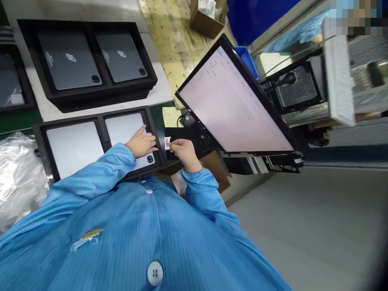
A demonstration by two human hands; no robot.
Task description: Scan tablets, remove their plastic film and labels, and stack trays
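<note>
My left hand (pixel 142 143) lies flat on a silver tablet (pixel 127 128) in the right slot of a black foam tray (pixel 100 117), fingers spread near the tablet's camera corner. My right hand (pixel 183 151) pinches a small white barcode label (pixel 167 142) just right of the tray's edge, above a black pad (pixel 182 135). A second silver tablet (pixel 74 147) fills the tray's left slot. Both arms wear blue sleeves.
A second black tray (pixel 87 93) with two dark grey tablets lies farther back. A large tilted monitor (pixel 233 105) stands to the right. Crumpled clear plastic (pixel 18 178) lies at the left. A cardboard box (pixel 207 22) sits on the wooden pallet behind.
</note>
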